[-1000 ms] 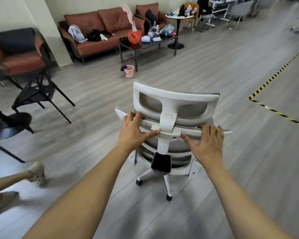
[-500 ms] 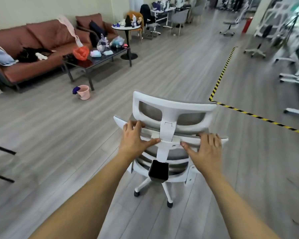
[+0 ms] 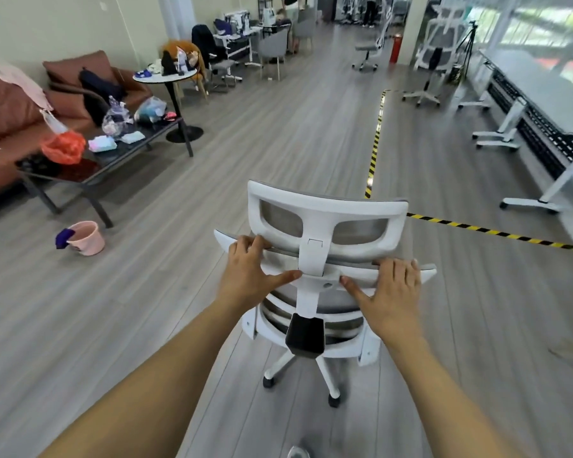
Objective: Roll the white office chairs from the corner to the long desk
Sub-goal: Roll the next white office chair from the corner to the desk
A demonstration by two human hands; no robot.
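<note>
Left hand (image 3: 248, 276): bare to the fingertips.
Right hand (image 3: 394, 292): likewise bare. The thumbnails on both appear short, but the detail is soft.
Left forearm (image 3: 166, 375): bare along its whole visible length, from the wrist back to the frame edge.
Right forearm (image 3: 444, 385): same condition.
Shoe (image 3: 297, 452): only the rounded toe shows, behind the hands and between the forearms. It is pale grey and blurred, so type and fastening cannot be determined.

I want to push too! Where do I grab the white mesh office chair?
From behind, by the wide top rail of the white mesh-backed office chair, left hand and right hand either side of its post: fingers hook over that thin bar.
</note>
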